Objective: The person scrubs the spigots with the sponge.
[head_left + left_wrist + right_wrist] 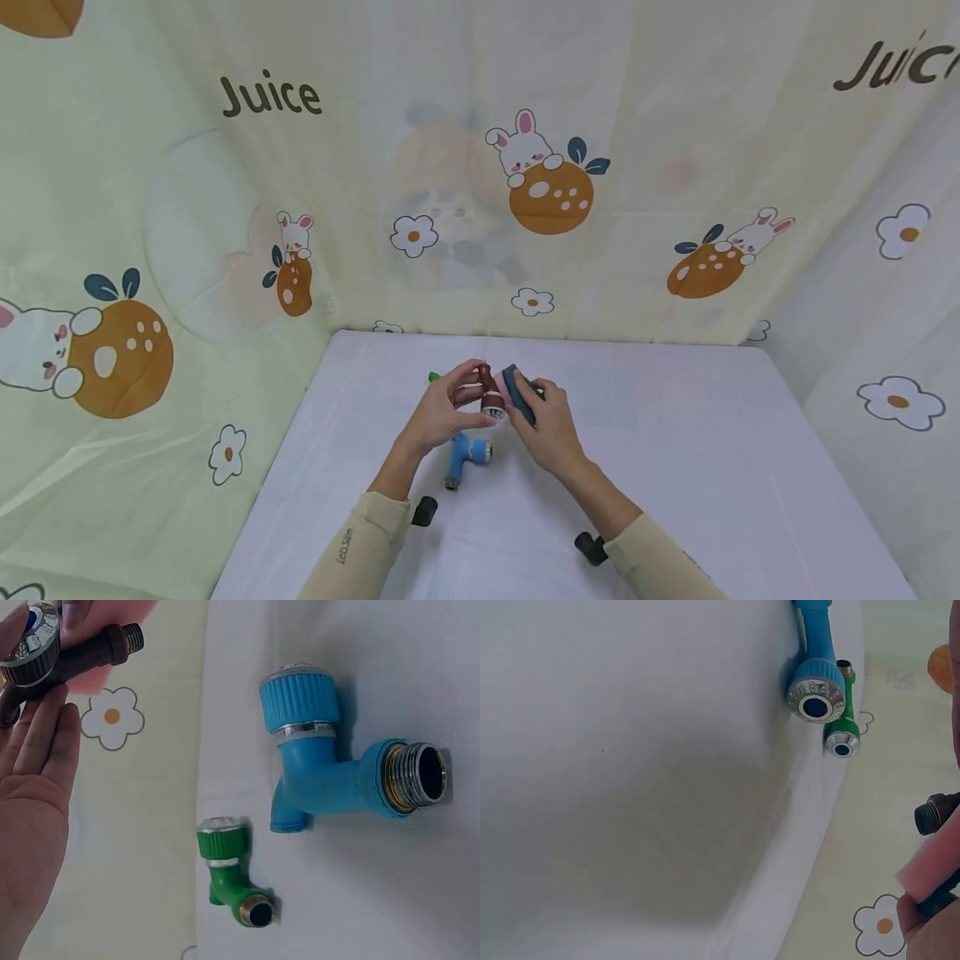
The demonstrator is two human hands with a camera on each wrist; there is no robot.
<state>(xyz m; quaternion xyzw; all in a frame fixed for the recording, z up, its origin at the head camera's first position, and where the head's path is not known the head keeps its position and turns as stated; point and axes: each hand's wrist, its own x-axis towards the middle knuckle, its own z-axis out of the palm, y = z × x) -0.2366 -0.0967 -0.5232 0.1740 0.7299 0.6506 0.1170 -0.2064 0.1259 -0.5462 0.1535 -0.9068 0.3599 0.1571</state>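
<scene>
My left hand [438,417] grips a dark brown faucet tap [492,402] above the table, with its silver-rimmed knob turned toward me. In the left wrist view, the threaded end of this brown tap [90,658] sticks out past the fingers. A sponge [519,395], pink on one side and dark blue-green on the other, is held in my right hand [553,431]. The pink face of the sponge [936,862] is right beside the brown tap. Below the hands, a blue faucet tap [459,458] lies on the table.
A smaller green tap [229,870] lies beyond the blue one, mostly hidden by my left hand in the head view. The white table [675,467] ends at a printed curtain [637,275] behind. Black wrist devices [424,511] stick out near both sleeves.
</scene>
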